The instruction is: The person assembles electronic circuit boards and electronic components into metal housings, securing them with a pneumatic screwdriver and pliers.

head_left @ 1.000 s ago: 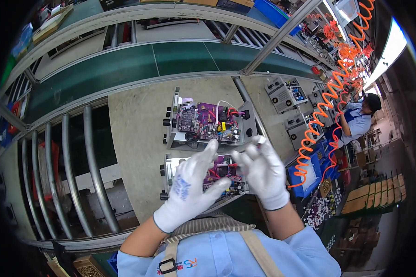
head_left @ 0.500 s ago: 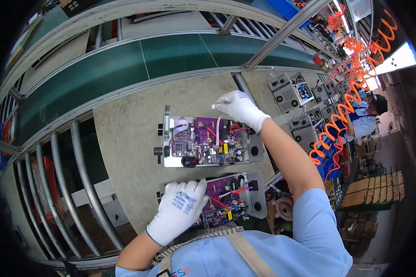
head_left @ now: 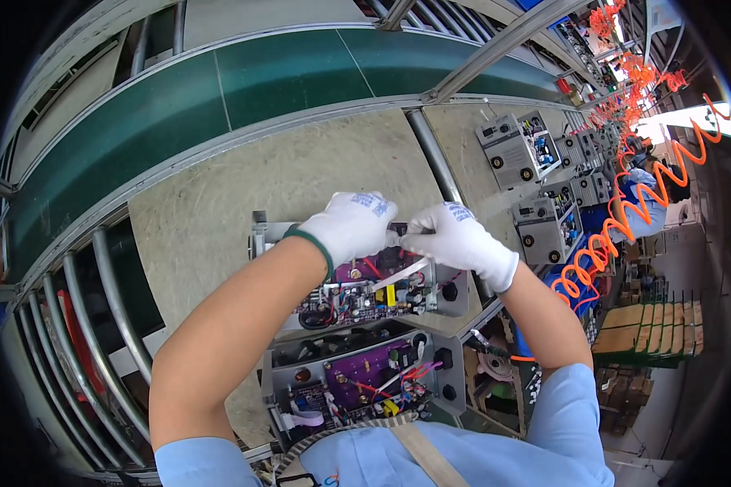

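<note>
Bench: we're leaning over a tan worktop (head_left: 211,203), a green belt (head_left: 292,85) running past its far edge.
Left hand (head_left: 353,223): gloved; we're holding it over the far chassis, fingers bunched; tips are hiding, so we're not able to tell their grip.
Right hand (head_left: 460,242): gloved; we're pinching a small pale piece (head_left: 395,234) between thumb and fingertips.
White lead (head_left: 402,274): slanting up toward the right hand.
Far chassis (head_left: 456,296): sitting open beneath our 2 hands.
Near chassis (head_left: 369,377): lying open between that and us.
Right side: grey units (head_left: 503,154) are standing beyond.
</note>
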Tool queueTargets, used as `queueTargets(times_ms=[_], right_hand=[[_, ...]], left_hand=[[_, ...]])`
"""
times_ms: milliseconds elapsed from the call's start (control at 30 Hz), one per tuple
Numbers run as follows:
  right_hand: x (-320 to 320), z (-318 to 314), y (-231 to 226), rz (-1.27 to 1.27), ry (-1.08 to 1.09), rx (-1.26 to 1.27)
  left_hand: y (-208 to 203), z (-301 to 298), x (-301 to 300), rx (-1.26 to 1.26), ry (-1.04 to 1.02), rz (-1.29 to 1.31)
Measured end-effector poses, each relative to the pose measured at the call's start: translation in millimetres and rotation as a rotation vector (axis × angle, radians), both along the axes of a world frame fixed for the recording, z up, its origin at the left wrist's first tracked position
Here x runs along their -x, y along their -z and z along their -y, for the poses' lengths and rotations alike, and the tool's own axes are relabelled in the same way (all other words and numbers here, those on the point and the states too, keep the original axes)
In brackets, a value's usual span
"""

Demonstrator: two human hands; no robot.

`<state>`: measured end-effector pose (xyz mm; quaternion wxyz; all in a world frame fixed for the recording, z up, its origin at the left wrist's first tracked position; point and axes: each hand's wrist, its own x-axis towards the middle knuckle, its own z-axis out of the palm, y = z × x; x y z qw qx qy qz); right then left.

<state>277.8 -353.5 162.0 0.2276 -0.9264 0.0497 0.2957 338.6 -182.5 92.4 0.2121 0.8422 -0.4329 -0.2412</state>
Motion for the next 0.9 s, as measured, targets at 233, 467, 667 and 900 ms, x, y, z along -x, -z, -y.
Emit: queueTargets(times_ms=[233, 467, 667, 900], right_hand=[[-13, 5, -10, -0.051, -0.046, 0.037], [-31, -6, 1, -0.145, -0.183, 0.17], [-35, -15, 3, -0.256, -0.153, 0.277], [-40, -24, 4, -0.156, -0.26, 0.428]], left_hand=[[4, 10, 2, 0.03, 0.011, -0.062], [-23, -36, -3, 0.109, -0.283, -0.03], [-10, -119, 17, 0.421, -0.541, 0.598], [-5, -122, 24, 0.544, -0.724, 0.01]])
